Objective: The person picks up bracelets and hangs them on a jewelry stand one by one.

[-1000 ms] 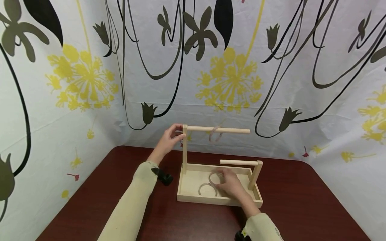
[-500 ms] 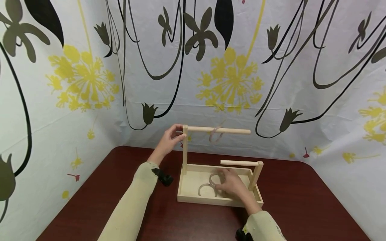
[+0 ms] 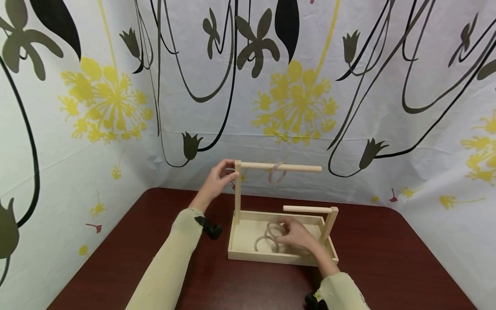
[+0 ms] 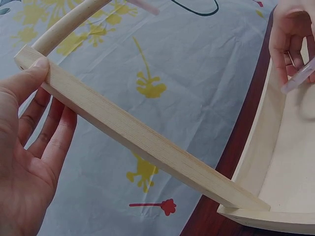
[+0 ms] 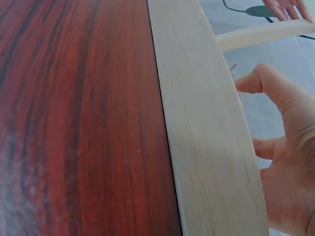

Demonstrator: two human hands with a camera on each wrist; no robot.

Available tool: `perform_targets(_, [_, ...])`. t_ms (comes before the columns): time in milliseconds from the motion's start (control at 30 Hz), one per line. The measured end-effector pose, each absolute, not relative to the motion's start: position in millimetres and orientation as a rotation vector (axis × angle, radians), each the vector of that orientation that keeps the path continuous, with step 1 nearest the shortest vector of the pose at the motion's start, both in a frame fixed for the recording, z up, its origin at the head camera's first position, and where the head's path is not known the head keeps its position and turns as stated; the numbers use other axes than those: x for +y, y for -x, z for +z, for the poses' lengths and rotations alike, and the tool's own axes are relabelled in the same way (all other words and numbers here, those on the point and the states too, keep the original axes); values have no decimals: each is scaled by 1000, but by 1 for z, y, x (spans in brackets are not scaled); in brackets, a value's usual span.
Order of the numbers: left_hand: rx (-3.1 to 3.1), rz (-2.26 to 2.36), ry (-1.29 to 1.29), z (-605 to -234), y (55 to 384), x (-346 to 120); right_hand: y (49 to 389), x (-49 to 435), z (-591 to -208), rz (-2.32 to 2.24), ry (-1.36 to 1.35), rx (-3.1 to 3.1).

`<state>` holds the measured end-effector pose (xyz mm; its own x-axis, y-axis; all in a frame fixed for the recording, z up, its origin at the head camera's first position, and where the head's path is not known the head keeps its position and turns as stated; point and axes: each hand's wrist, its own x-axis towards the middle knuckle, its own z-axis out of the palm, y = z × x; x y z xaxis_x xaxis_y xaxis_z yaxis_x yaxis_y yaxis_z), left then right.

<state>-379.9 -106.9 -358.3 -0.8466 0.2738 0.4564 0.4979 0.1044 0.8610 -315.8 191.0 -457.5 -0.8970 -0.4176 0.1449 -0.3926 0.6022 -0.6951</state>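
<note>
A pale wooden stand has a tray base (image 3: 248, 258), a tall post (image 4: 128, 118) at left and a short post (image 3: 328, 226) at right, each bearing a horizontal bar. My left hand (image 3: 215, 181) grips the top of the tall post, thumb on its near face. My right hand (image 3: 297, 234), inside the tray, pinches a translucent pinkish bangle (image 3: 269, 228), which also shows in the left wrist view. Another bangle (image 3: 256, 246) lies in the tray beside it. One bangle (image 3: 270, 175) hangs on the upper bar (image 3: 302, 168). In the right wrist view, the tray wall hides part of the fingers.
The stand rests on a dark red-brown table (image 3: 209, 275). A patterned white cloth (image 3: 232, 116) hangs behind and at both sides. The short bar (image 3: 306, 209) projects left above my right hand.
The bangle in my right hand has tilted and shifted slightly left, with the hand. My left hand stays on the tall post.
</note>
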Motion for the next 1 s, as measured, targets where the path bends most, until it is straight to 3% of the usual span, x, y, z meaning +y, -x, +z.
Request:
perform_targets(400, [-2191, -1808, 785, -359, 381, -107, 309, 185, -456, -1290, 601, 2694])
perform_targets(1000, [-2191, -1806, 792, -357, 379, -107, 285, 158, -431, -1555, 784, 2559])
